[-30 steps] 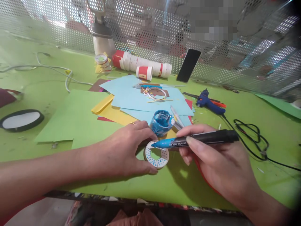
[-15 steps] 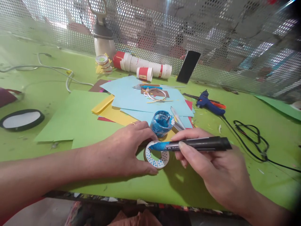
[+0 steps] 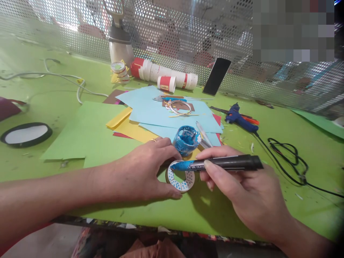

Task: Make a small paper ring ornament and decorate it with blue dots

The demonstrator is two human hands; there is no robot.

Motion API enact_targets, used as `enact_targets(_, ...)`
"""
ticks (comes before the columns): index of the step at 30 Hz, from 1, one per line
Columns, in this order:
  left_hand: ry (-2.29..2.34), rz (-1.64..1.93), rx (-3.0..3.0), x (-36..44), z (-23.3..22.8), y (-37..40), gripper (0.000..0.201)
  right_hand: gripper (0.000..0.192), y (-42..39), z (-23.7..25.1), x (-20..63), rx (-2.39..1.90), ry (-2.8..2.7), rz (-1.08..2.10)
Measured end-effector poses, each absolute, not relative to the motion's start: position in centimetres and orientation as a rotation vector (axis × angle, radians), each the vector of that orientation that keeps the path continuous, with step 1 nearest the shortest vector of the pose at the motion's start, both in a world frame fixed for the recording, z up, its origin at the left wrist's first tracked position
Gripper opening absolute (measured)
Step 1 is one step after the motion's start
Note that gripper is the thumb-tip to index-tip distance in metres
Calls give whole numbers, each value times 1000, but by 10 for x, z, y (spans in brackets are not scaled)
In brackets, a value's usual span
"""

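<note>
The right hand [image 3: 242, 186] pinches a black marker [image 3: 223, 164] between thumb and fingers, its blue-smeared tip resting on the top edge of a small white paper ring [image 3: 181, 176]. The ring lies flat on a green sheet [image 3: 107, 143] near the front edge of the table and carries rows of blue dots around most of its band. The left hand [image 3: 142, 170] lies on the sheet just left of the ring, thumb and forefinger curved around its near and far sides to steady it; a thin band shows on one finger.

Judging from the dots, the step in hand looks like dotting the ring, with much of the band already covered. The next dot seems to call for a short lift and a light touch beside the last mark, while the left hand keeps the ring from sliding.

Just behind the ring stands a small open pot of blue paint [image 3: 186, 139]. Behind that lie light blue paper [image 3: 161, 111] and yellow paper [image 3: 129, 129]. Further right lies a blue glue gun [image 3: 239, 118] with a black cord [image 3: 287, 154]. A phone [image 3: 216, 76] leans against the perforated metal screen [image 3: 188, 32] at the back, beside a lying stack of paper cups [image 3: 163, 73].
</note>
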State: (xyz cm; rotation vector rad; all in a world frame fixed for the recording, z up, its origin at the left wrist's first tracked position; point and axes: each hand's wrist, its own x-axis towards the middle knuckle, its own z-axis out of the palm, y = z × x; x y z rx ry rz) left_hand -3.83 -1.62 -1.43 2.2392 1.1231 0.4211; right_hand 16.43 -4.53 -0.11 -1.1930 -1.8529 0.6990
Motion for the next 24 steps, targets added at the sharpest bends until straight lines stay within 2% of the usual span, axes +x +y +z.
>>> enact_targets(15,1124,426,2241,-38,-14,-16,45,11,-45,0,164,-1179,-1867,688)
enact_targets(24,1111,428,2241,-39,-14,-15,45,9,-48,2,164,-1162,-1995,566)
